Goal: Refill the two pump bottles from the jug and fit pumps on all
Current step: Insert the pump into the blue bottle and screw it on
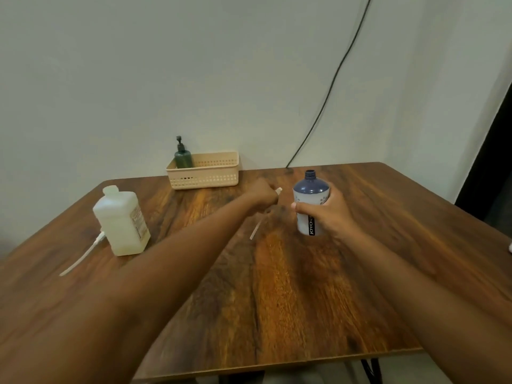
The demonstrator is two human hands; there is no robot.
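The wooden table (304, 286) carried everything. Toward its left stood the white jug (122, 221), capped, with a loose white pump (83, 254) lying against its near left side. At the far edge a beige basket (210, 176) held a dark green pump bottle (183, 157) with its pump fitted. Right of centre, the right hand (329, 214) was wrapped around the upright blue-shouldered bottle (311, 195), whose neck stood uncapped. Just left of it, the left hand (263, 195) was fisted around another white pump (259, 225); its head was mostly hidden in the fist, the dip tube blurred, apparently slanting down toward the table.
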